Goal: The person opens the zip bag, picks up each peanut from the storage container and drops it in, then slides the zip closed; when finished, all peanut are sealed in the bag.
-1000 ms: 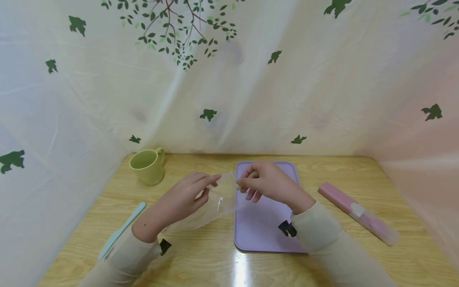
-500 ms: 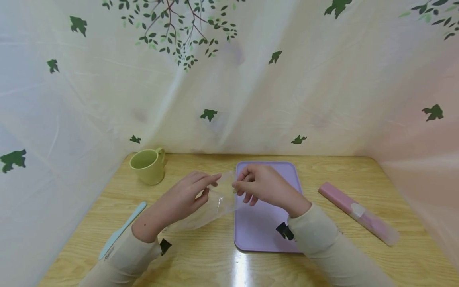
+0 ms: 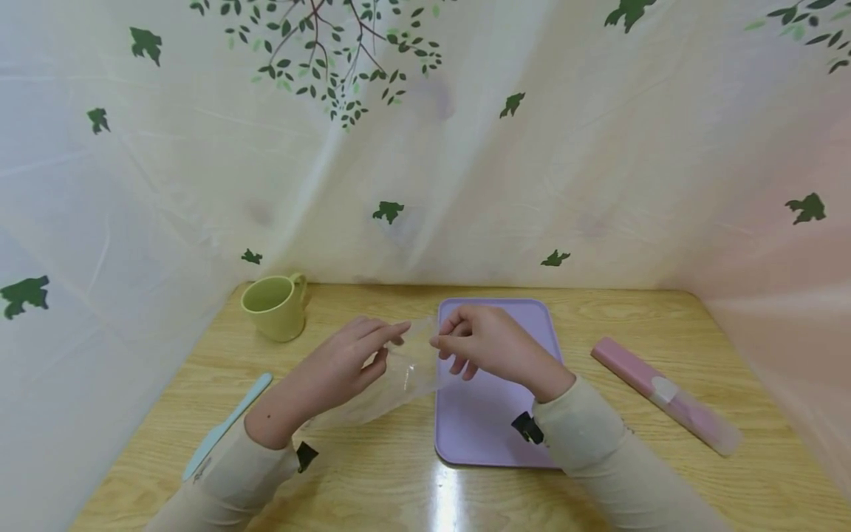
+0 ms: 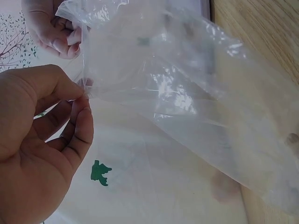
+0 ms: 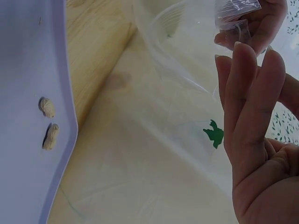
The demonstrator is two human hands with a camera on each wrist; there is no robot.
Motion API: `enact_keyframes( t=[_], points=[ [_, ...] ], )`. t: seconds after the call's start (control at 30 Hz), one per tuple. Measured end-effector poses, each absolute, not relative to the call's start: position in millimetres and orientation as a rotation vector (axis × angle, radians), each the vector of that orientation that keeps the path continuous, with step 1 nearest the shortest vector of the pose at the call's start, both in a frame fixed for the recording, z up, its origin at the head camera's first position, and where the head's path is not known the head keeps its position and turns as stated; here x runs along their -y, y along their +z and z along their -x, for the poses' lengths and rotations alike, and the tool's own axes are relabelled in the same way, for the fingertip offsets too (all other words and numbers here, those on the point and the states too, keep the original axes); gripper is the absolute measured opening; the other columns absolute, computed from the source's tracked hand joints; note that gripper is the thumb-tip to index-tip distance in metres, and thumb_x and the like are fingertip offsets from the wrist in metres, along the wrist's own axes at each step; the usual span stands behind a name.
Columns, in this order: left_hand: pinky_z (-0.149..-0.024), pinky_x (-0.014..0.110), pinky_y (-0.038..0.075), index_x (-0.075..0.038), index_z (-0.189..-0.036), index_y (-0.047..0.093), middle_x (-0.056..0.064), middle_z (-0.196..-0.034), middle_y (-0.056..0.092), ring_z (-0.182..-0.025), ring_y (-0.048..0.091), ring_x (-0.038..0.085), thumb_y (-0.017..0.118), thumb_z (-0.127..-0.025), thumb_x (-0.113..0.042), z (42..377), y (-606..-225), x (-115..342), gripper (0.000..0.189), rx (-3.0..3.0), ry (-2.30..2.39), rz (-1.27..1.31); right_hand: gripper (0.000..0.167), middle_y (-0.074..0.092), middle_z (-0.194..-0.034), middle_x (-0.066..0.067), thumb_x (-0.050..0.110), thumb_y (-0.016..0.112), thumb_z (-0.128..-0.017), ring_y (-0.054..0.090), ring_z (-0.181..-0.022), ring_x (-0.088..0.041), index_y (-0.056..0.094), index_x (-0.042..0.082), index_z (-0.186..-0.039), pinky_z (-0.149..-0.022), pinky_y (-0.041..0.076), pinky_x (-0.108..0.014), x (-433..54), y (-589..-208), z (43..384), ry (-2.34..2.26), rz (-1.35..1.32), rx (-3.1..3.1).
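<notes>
My left hand [image 3: 346,362] pinches the rim of a clear zip bag [image 3: 399,384] between thumb and fingertips. In the left wrist view the bag [image 4: 187,107] slants away from those fingers, with a small brownish thing [image 4: 293,138] near its far end, too unclear to name. My right hand [image 3: 495,343] hovers at the bag's mouth over a purple tray [image 3: 488,421]. Its thumb and forefinger are close together with nothing visible between them; the other fingers [image 5: 247,93] extend loosely. Two peanuts, one rounder [image 5: 47,107] and one longer [image 5: 51,136], lie on the tray in the right wrist view.
A yellow-green mug [image 3: 275,310] stands at the back left. Beside my left forearm lies a light blue spreader-like utensil [image 3: 226,428]. To the right of the tray is a long pink case [image 3: 665,395] with a translucent end. A printed curtain [image 3: 465,185] surrounds the wooden table [image 3: 372,480].
My right hand has shifted slightly left and down towards the bag's mouth. A small pale thing at its fingertips earlier is no longer visible there. My left hand and the bag have stayed still.
</notes>
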State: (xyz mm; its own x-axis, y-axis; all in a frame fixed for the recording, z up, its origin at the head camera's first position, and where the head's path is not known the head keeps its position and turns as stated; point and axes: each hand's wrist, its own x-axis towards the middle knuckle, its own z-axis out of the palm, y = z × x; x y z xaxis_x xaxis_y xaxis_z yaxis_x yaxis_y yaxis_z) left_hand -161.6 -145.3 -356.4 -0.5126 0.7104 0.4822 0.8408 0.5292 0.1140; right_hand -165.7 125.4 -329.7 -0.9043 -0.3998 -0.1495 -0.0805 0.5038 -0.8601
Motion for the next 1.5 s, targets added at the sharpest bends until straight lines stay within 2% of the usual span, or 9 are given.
enact_keyframes(
  t=[0.2,0.4,0.6,0.83,1.07,1.23,1.5],
  points=[
    [-0.089,0.035,0.063,-0.003,-0.141,0.066,0.004,-0.113,0.077,-0.106,0.071,0.021,0.071,-0.094,0.002,161.4,-356.1,145.0,0.047,2.394,-0.474,1.273,0.022,0.079,-0.092,-0.006,0.029,0.075,-0.101,0.076,-0.071,-0.02,0.07,0.008,-0.106,-0.067,0.067,-0.042,-127.5,-328.3,164.3,-1.364,0.403,-2.421],
    [-0.091,0.035,0.062,-0.003,-0.141,0.067,0.003,-0.113,0.077,-0.107,0.071,0.021,0.071,-0.094,0.002,160.7,-355.8,144.5,0.047,2.388,-0.473,1.271,0.029,0.081,-0.096,-0.007,0.038,0.071,-0.102,0.076,-0.073,-0.019,0.071,0.01,-0.11,-0.066,0.066,-0.036,-135.8,-328.6,170.3,-1.351,0.352,-2.466],
    [-0.091,0.035,0.063,-0.003,-0.141,0.067,0.004,-0.112,0.077,-0.107,0.071,0.021,0.07,-0.094,0.002,161.0,-356.2,144.7,0.047,2.388,-0.472,1.27,0.037,0.082,-0.103,-0.015,0.039,0.068,-0.104,0.078,-0.075,-0.022,0.068,0.004,-0.116,-0.068,0.067,-0.038,-150.1,-335.0,190.8,-1.421,0.272,-2.477],
    [-0.091,0.035,0.062,-0.003,-0.141,0.067,0.003,-0.112,0.077,-0.106,0.071,0.021,0.07,-0.093,0.004,161.4,-357.5,145.3,0.048,2.378,-0.457,1.267,0.035,0.082,-0.106,-0.016,0.036,0.067,-0.104,0.079,-0.079,-0.025,0.07,0.003,-0.114,-0.074,0.068,-0.04,-163.5,-350.8,218.9,-1.424,0.089,-2.498],
    [-0.09,0.034,0.062,-0.002,-0.141,0.067,0.004,-0.112,0.077,-0.106,0.071,0.021,0.07,-0.092,0.005,162.8,-359.2,144.6,0.049,2.35,-0.458,1.281,0.037,0.079,-0.115,-0.025,0.03,0.067,-0.105,0.075,-0.07,-0.015,0.073,-0.003,-0.119,-0.074,0.068,-0.037,-168.9,-371.8,237.6,-1.44,0.03,-2.454],
    [-0.09,0.034,0.062,-0.003,-0.141,0.066,0.004,-0.112,0.077,-0.106,0.071,0.021,0.071,-0.092,0.004,162.9,-359.8,143.8,0.049,2.351,-0.449,1.282,0.038,0.079,-0.111,-0.024,0.026,0.067,-0.104,0.073,-0.07,-0.012,0.074,-0.006,-0.123,-0.07,0.066,-0.031,-169.2,-388.4,249.4,-1.399,0.029,-2.437],
    [-0.089,0.034,0.063,-0.002,-0.141,0.067,0.004,-0.112,0.077,-0.105,0.071,0.021,0.071,-0.092,0.004,163.1,-361.0,142.4,0.049,2.337,-0.46,1.289,0.03,0.079,-0.086,-0.012,0.021,0.071,-0.101,0.068,-0.06,-0.009,0.077,-0.006,-0.109,-0.062,0.063,-0.025,-159.1,-407.9,260.9,-1.335,-0.013,-2.423]
  ],
)
